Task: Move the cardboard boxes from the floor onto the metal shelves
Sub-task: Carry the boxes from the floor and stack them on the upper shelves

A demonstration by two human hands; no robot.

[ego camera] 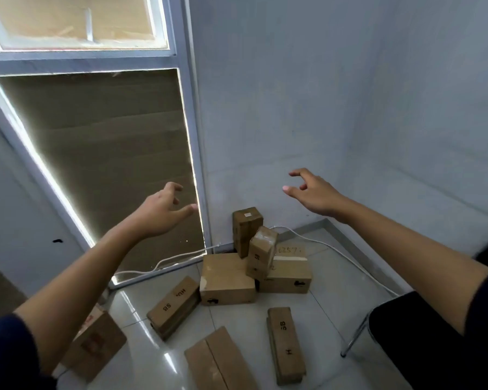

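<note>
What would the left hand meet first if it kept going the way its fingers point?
Probably the cardboard-covered window panel: the open left hand reaches forward toward it, above the boxes. Depth is unclear, so the white frame is possible.

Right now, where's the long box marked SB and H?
Head view, lower right of centre: the long box lies flat on the floor tiles, between the taped box and the chair leg.

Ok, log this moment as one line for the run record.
left hand: open, empty, raised | right hand: open, empty, raised | cardboard boxes: on floor, corner pile | shelves: out of view | stage: reaching, nothing held
</note>
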